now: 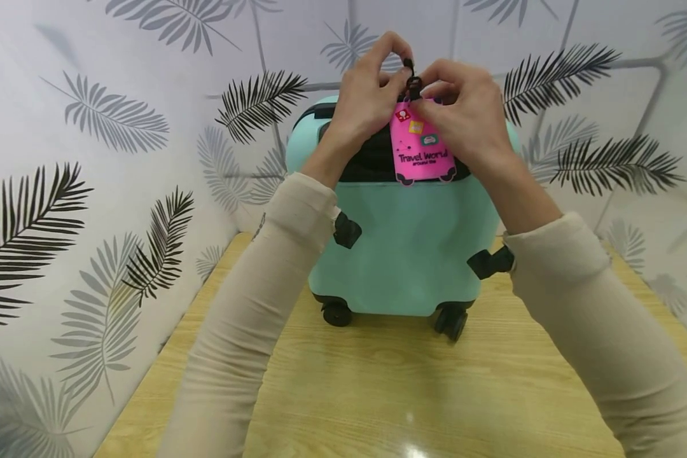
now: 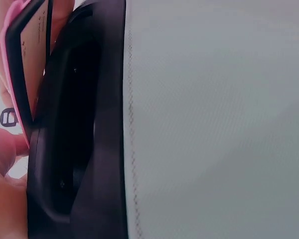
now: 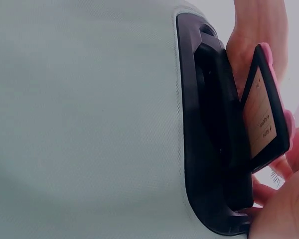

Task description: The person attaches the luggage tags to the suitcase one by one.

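Observation:
A pink luggage tag printed "Travel World" hangs over the dark top of a mint-green suitcase. Its black strap has a small buckle, also visible in the left wrist view as a dark square buckle. My left hand pinches the strap's upper end between thumb and finger. On the other side, my right hand pinches the strap by the buckle, just above the tag. The tag's back, with a paper card, faces the black handle recess in the right wrist view. Some fingertips are hidden.
The suitcase stands upright on black wheels on a wood-grain table. Leaf-patterned wall covering rises behind and to the left. Black wrist mounts sit on both forearms.

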